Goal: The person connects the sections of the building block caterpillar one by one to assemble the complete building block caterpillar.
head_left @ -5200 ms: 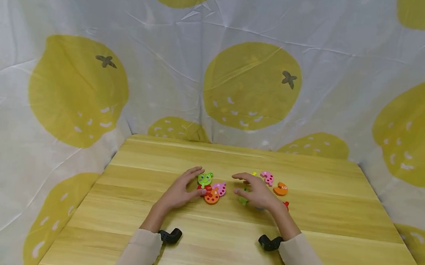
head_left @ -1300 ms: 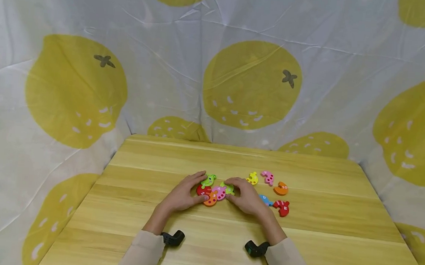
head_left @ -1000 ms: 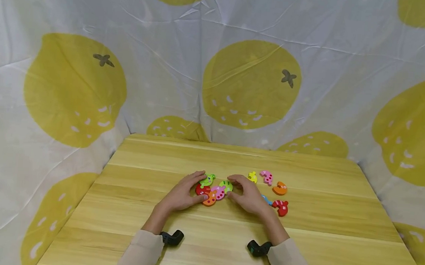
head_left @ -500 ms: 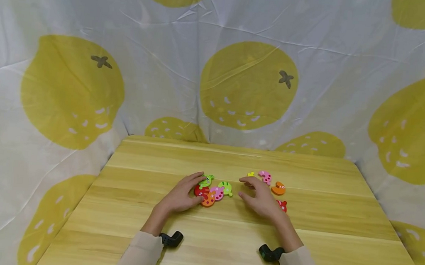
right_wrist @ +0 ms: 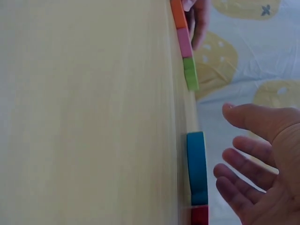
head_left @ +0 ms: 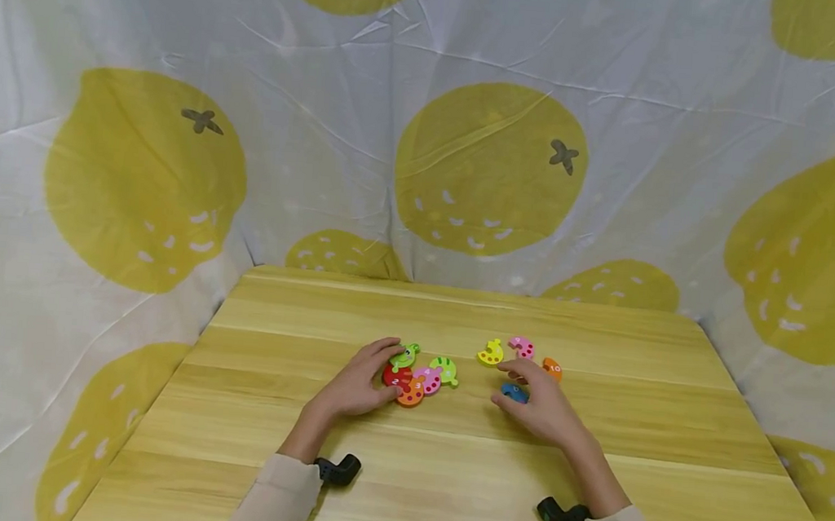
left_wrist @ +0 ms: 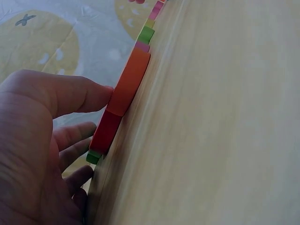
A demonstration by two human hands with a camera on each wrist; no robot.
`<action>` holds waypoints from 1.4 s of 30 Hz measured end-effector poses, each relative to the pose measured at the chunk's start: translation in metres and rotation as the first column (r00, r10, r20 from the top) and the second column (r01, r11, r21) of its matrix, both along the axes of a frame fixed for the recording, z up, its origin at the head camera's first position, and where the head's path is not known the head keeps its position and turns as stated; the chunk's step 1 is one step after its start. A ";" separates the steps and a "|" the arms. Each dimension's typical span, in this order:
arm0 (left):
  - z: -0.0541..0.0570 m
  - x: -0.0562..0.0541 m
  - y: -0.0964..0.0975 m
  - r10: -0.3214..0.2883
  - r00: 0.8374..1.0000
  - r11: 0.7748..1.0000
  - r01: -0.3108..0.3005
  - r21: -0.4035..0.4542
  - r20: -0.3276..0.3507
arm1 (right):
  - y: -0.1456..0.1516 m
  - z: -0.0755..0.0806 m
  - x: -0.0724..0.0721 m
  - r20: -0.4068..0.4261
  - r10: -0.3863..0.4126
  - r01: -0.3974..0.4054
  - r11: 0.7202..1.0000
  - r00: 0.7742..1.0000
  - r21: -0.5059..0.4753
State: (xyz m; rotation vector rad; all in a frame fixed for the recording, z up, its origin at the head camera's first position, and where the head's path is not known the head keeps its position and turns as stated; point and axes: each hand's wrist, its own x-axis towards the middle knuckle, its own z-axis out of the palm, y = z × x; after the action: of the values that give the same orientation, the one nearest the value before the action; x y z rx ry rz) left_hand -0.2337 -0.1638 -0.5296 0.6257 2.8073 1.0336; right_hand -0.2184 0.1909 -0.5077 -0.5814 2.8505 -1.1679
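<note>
Joined caterpillar puzzle pieces lie flat on the table: a green smiling head (head_left: pixel 405 358), a red 2 (head_left: pixel 394 378), an orange 3 (head_left: pixel 410 393), a pink 4 (head_left: pixel 428 380) and a striped light green piece (head_left: pixel 443 370). My left hand (head_left: pixel 355 380) holds this chain at its left end, thumb on the orange piece and fingers over the head. Above a loose blue piece (head_left: pixel 515 392) hovers my right hand (head_left: pixel 547 406), fingers spread and grasping nothing. The right wrist view shows a gap between it and the blue piece, with a red piece (right_wrist: pixel 200 214) adjoining.
Behind my right hand lie a yellow piece (head_left: pixel 491 353), a pink piece (head_left: pixel 523 347) and an orange 10 (head_left: pixel 552 368). The wooden table (head_left: pixel 400 480) meets a lemon-print cloth (head_left: pixel 353 141) at its back and sides.
My right hand fitted the light green piece onto the pink 4, let go, and moved right to the blue piece. The left hand stays at the chain, which has shifted slightly.
</note>
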 end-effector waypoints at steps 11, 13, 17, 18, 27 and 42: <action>-0.003 0.002 0.003 0.026 1.000 0.999 -0.026 0.021 -0.015 | 0.020 -0.003 0.006 -0.039 0.066 -0.063 0.994 0.997 0.087; -0.005 0.002 0.004 0.040 0.999 0.999 -0.040 0.023 -0.009 | 0.022 -0.005 0.007 -0.029 0.064 -0.060 0.992 0.998 0.109; -0.008 0.001 0.005 0.066 0.998 0.998 -0.066 0.019 0.002 | 0.022 -0.007 0.008 -0.025 0.059 -0.055 0.988 0.998 0.141; -0.008 0.001 0.006 0.072 0.997 0.997 -0.072 0.013 0.005 | 0.022 -0.008 0.008 -0.025 0.058 -0.054 0.988 0.998 0.142; -0.009 -0.001 0.006 0.087 0.995 0.996 -0.086 0.019 -0.050 | 0.009 -0.006 0.000 -0.024 -0.020 0.022 0.999 1.000 0.050; -0.007 -0.002 -0.001 0.055 0.997 0.998 -0.053 0.044 -0.049 | -0.046 -0.001 -0.014 -0.024 -0.118 0.116 0.992 0.993 -0.057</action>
State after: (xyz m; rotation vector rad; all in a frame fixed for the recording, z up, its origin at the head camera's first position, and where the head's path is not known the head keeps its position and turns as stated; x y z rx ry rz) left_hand -0.2355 -0.1644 -0.5363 0.5914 2.8669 1.1053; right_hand -0.2323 0.1447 -0.5083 -0.4402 2.9197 -1.2687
